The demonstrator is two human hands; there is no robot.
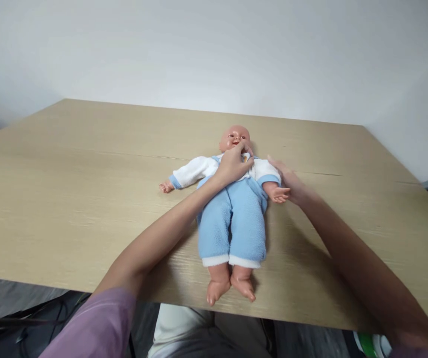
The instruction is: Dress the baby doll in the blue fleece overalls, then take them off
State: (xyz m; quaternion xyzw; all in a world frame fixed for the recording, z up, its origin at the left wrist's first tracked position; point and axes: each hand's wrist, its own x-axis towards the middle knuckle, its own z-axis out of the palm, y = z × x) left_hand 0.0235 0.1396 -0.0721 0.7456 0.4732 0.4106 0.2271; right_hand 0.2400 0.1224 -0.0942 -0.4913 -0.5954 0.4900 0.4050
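A baby doll [232,219] in a white top and light blue fleece trousers lies on its back on the wooden table [87,189], head away from me, bare feet at the near edge. My left hand [232,164] rests on the doll's chest with fingers pinched at the collar just under its chin. My right hand [286,179] lies flat beside the doll's shoulder, fingers stretched out, touching its white sleeve and arm.
The light wooden table runs wide to both sides and back to a white wall [214,49]. Below the near edge are my lap and dark cables on the floor [20,318].
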